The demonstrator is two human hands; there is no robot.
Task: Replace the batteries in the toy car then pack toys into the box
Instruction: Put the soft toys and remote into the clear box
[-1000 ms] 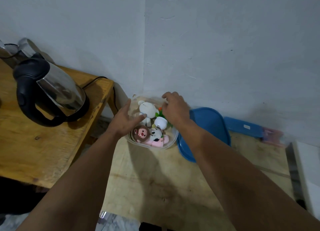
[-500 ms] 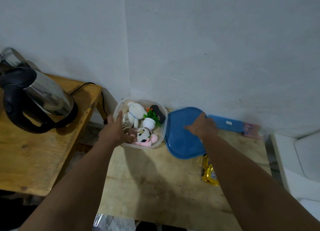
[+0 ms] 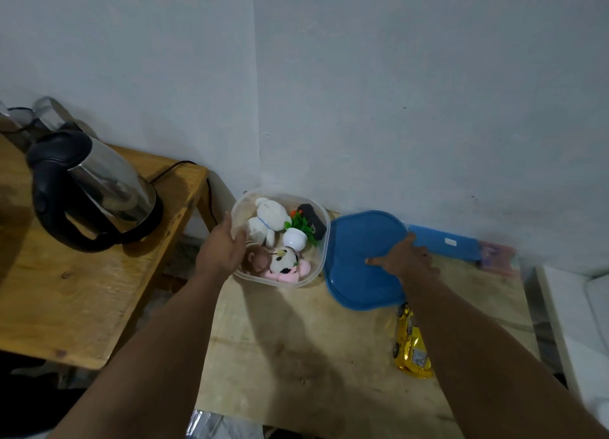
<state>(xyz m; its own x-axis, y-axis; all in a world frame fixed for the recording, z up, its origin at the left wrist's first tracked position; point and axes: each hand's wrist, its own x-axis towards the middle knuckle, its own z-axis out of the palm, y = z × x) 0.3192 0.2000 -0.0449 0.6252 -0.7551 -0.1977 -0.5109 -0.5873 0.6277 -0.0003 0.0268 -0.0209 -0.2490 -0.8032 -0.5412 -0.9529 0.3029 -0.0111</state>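
The clear box (image 3: 324, 240) sits at the back of the light table (image 3: 296, 356), by the wall. It is full of soft toys (image 3: 273, 237). Your left hand (image 3: 224, 247) holds the box's left side, fingers curled over the rim. Just right of the box lies the blue lid (image 3: 356, 260). Your right hand (image 3: 403, 257) grips the lid's right edge, thumb on top. The gold toy car (image 3: 410, 343) lies on the table near you, partly under your right arm. A kettle (image 3: 95, 188) stands on the left table.
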